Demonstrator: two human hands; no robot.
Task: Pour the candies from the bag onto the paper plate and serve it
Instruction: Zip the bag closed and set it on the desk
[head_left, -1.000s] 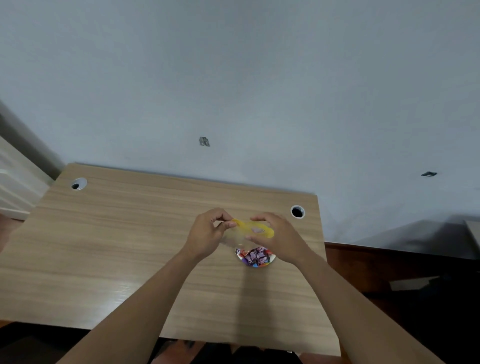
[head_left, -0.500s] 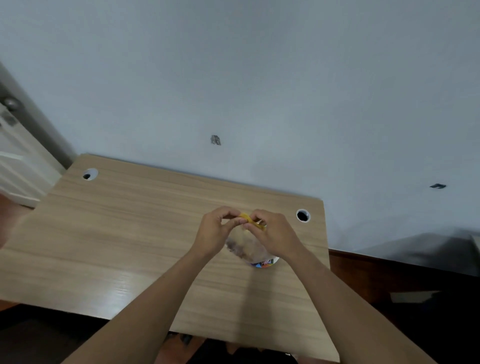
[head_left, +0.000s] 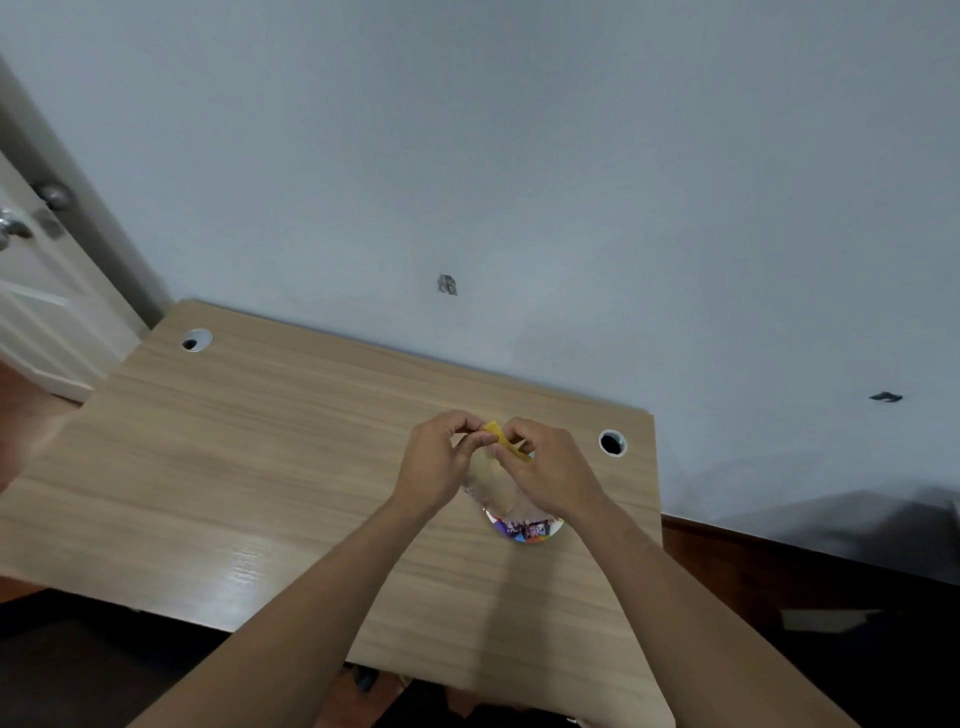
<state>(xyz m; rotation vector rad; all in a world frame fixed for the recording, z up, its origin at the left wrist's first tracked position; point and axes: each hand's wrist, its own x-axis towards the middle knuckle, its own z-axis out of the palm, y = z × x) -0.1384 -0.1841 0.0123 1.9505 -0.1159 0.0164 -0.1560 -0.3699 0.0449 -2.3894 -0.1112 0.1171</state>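
A: Where is the bag?

B: Up off the desk, held between both hands right over the plate. Its yellow top strip sits pinched at the fingertips, and the clear body hangs below, partly hiding the plate's far side.

A: And the hands?

B: The left hand nips the strip's left end between thumb and curled fingers. The right hand grips the other end the same way. Both are closed tight on the bag, knuckles nearly touching.

A: Are there candies on the plate?

B: Yes, a heap of purple, red and blue wrappers shows on the near side of the plate. Whether any are left in the bag cannot be told; the film is blurred.

A: What is around it?

B: The plate sits toward the desk's right side, nearer the far edge. A cable hole lies just beyond the right hand, another hole at the far left corner. A pale wall stands behind, a door at the left.
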